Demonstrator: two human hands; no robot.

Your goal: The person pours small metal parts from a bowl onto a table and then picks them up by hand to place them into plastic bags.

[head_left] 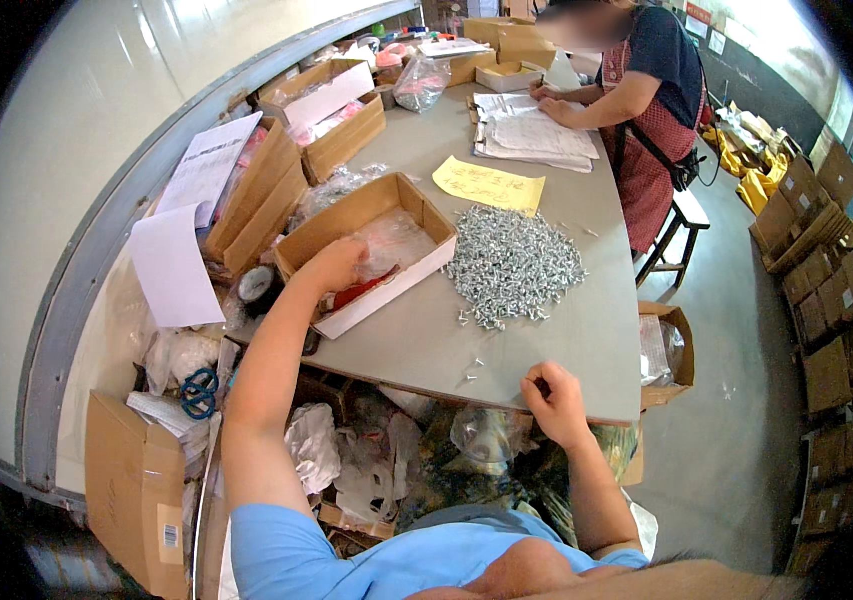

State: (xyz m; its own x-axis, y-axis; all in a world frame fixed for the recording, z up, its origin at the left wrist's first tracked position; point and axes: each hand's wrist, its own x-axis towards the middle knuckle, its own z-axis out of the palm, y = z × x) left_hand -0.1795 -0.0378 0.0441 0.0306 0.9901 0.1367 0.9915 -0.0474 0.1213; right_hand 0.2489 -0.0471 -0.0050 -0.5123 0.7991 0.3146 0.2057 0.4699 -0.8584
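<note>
My left hand (344, 264) reaches into an open cardboard box (424, 266) on the grey table. Clear plastic bags (392, 240) and something red (364, 290) lie inside, and my fingertips are partly hidden there, so their grip does not show. Just right of the box is a large heap of small silver screws (514, 264), with a few loose screws (471, 376) nearer to me. At the table's front edge my right hand (552, 392) is curled closed; whatever it may hold is out of sight.
Beyond the heap lies a yellow handwritten sheet (489, 184). A co-worker (646, 110) leans over stacked papers (531, 135) at the far right. More cardboard boxes (264, 195) line the table's left side. Blue-handled scissors (199, 393) lie at lower left. A stool (686, 212) stands beside the co-worker.
</note>
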